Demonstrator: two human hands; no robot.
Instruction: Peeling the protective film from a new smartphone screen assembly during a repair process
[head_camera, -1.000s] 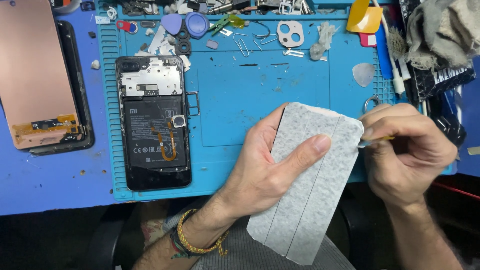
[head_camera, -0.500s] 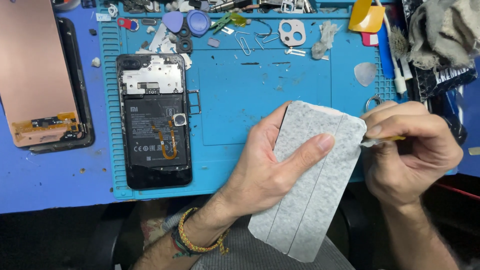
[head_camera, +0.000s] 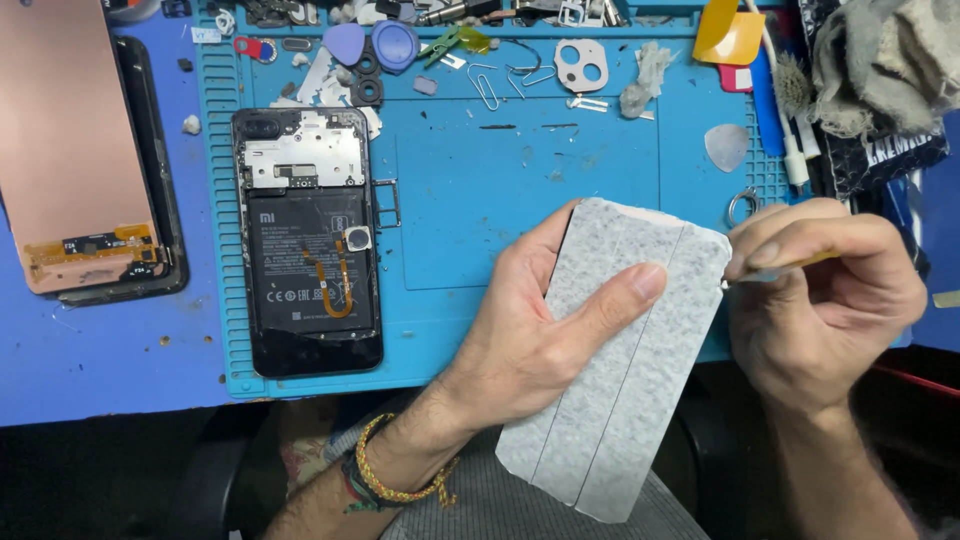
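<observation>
1. The desk (head_camera: 100, 370) has a blue top; its near edge runs across the lower part of the view, with dark shadow below it. Nothing of the room beyond the desk shows.
2. At far left lies one detached phone screen panel (head_camera: 60, 140), copper-coloured back up, over a black frame.
3. A teal ribbed work mat (head_camera: 520, 180) covers the middle of the desk, scuffed and flecked with debris.
4. On the mat's left part lies one opened phone (head_camera: 305, 240), back cover off, black battery and an orange flex cable exposed.
5. Along the mat's top edge are small parts: two bluish round plastic picks (head_camera: 372, 44), two paper clips (head_camera: 487, 85), one white camera-lens frame (head_camera: 582, 64) and one wad of grey fluff (head_camera: 640, 85).
6. The left hand (head_camera: 540, 330), one of two hands in view, wears braided bracelets at the wrist and grips one grey speckled sheet (head_camera: 620, 380), thumb across its face and fingers behind. The sheet is held tilted over the mat's near edge, marked by two lengthwise lines into three strips.
7. One translucent triangular pick (head_camera: 726, 146) lies on the mat, right of centre.
8. The right hand (head_camera: 830, 300) pinches a thin yellow-handled tool (head_camera: 800, 265), its tip touching the sheet's upper right edge.
9. At the top right corner lies one crumpled grey cloth (head_camera: 880, 65).
</observation>
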